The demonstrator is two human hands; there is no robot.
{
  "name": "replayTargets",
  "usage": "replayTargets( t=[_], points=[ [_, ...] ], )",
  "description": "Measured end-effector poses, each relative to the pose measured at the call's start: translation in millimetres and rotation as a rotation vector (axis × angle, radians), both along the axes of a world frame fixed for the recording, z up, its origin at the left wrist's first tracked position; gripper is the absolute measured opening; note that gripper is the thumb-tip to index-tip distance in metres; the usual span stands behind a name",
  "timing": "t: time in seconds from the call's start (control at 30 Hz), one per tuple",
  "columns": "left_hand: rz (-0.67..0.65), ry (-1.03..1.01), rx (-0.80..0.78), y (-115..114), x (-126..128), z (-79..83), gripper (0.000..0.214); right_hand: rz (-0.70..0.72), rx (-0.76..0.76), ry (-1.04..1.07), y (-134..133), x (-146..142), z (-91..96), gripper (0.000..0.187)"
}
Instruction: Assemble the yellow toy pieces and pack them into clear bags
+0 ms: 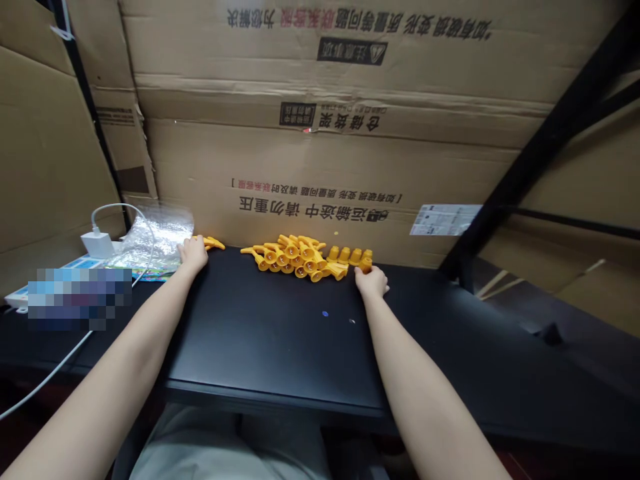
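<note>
One head-worn camera looks forward and down, near a black table (270,340), its right side seemingly blurred.

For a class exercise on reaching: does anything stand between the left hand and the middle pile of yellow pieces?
Yes: beside the left hand, toward the pile, are other yellow pieces, possibly held. Beyond them, nothing visible.

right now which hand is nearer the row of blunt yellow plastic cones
Right. The right hand is at the right end of the row; the left hand is farther left, past the heap of flared yellow plastic pieces.
</note>
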State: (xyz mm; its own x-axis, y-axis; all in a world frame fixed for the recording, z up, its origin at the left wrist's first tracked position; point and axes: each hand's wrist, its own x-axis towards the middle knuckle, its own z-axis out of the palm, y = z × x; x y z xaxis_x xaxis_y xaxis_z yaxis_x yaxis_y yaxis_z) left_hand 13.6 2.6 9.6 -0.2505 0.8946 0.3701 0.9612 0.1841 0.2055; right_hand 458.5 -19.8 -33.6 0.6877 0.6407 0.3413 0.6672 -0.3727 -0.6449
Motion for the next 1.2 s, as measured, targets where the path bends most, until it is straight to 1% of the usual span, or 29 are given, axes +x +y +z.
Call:
replayTargets(
  t=[0.07,0.13,0.23,0.33,0.4,0.47,0.53,0.6,0.67,0.7,0.77,0.8,0.9,1.0,1.1,1.2],
  points=[
    [-0.01,-0.014,0.013,4,0,0.2,0.031,0.016,0.058,0.018,-2,-1,2.4,0.029],
    [-0.019,-0.075,0.064,8,1,0.8,0.03,0.036,0.087,0.028,-4,-4,5.5,0.029],
    [-0.021,-0.26,0.228,12,2,6.1,0.027,0.052,0.124,0.033,-7,-8,9.8,0.031],
    [-0.021,-0.589,0.429,12,8,20.7,0.034,0.063,0.19,0.029,-9,-11,14.0,0.033],
    [-0.036,-0.89,0.514,8,16,33.9,0.038,0.084,0.239,0.018,-10,-16,18.7,0.034],
    [-0.104,-1.186,0.558,-1,25,45.4,0.04,0.127,0.289,-0.006,-11,-24,26.1,0.034],
    [-0.139,-1.427,0.497,-14,34,51.7,0.039,0.187,0.338,-0.042,-13,-37,36.5,0.035],
    [-0.215,-1.567,0.397,-30,42,50.6,0.033,0.253,0.374,-0.095,-16,-54,48.2,0.036],
    [-0.309,-1.656,0.316,-44,49,43.2,0.024,0.345,0.413,-0.14,-20,-74,58.7,0.036],
    [-0.33,-1.696,0.281,-49,52,38.0,0.022,0.408,0.439,-0.153,-22,-84,62.7,0.035],
    [-0.327,-1.74,0.208,-57,56,27.3,0.019,0.572,0.489,-0.151,-25,-102,67.1,0.035],
    [-0.316,-1.751,0.18,-59,57,22.7,0.018,0.652,0.488,-0.132,-26,-111,67.7,0.033],
    [-0.288,-1.777,0.124,-60,60,14.8,0.012,0.869,0.395,-0.106,-30,-131,64.9,0.031],
    [-0.284,-1.82,0.095,-60,60,14.3,0.005,1.047,0.288,-0.191,-37,-145,60.5,0.032],
    [-0.273,-1.859,0.068,-61,61,16.3,0.003,1.138,0.208,-0.286,-44,-150,57.5,0.029],
    [-0.273,-1.865,0.05,-64,63,17.7,0.003,1.16,0.185,-0.349,-48,-151,55.9,0.024]
  ],
)
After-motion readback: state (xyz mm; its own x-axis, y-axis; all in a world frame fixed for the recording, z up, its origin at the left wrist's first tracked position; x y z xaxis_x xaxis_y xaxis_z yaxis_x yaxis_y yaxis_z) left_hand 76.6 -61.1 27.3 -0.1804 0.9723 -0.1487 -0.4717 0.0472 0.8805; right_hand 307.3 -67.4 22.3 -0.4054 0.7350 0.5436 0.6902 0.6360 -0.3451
